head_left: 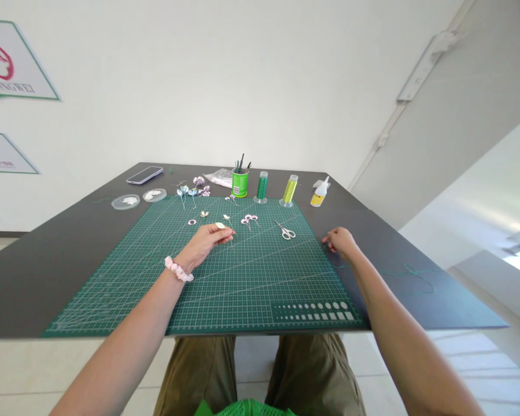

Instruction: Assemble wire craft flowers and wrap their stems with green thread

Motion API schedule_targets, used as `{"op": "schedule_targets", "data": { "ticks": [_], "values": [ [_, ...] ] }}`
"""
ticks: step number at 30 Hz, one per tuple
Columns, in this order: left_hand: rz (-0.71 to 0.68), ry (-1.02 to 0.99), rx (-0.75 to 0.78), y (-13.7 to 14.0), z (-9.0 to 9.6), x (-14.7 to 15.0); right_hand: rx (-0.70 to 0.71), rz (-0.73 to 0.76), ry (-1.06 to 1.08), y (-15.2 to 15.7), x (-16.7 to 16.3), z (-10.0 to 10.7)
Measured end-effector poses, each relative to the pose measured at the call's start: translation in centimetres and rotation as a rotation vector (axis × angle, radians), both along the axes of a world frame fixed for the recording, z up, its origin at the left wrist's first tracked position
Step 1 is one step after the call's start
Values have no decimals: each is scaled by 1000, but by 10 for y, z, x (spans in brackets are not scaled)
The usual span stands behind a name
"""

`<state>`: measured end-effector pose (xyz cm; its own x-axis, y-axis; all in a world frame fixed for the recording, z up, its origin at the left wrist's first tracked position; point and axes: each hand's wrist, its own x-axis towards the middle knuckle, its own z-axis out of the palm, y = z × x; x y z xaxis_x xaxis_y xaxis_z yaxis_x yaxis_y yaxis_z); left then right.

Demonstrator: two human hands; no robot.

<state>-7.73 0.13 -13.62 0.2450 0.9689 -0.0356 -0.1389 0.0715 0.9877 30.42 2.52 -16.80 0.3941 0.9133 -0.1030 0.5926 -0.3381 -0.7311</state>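
Dark table (47, 271) set against a white wall, carrying a green gridded cutting mat (242, 283). Left hand (208, 240): grip closed on a small pale petal piece (220, 225) held just above the mat's centre. Right hand (340, 241): rests at the mat's right edge, fingers curled; whether its grip holds anything cannot be told. Scissors (286, 231) lie between the hands. Along the far edge: green cup (240, 184), two thread spools, glue bottle (319, 193), phone (144, 174). Posters on the left wall.
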Motion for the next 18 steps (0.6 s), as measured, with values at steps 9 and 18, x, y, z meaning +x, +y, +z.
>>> {"op": "schedule_targets", "data": {
  "ticks": [9,18],
  "values": [
    [1,15,8,1,-2,-1,204,-134,627,-13,4,35],
    [-15,18,-7,-6,5,4,241,185,596,-55,-19,108]
  ]
}}
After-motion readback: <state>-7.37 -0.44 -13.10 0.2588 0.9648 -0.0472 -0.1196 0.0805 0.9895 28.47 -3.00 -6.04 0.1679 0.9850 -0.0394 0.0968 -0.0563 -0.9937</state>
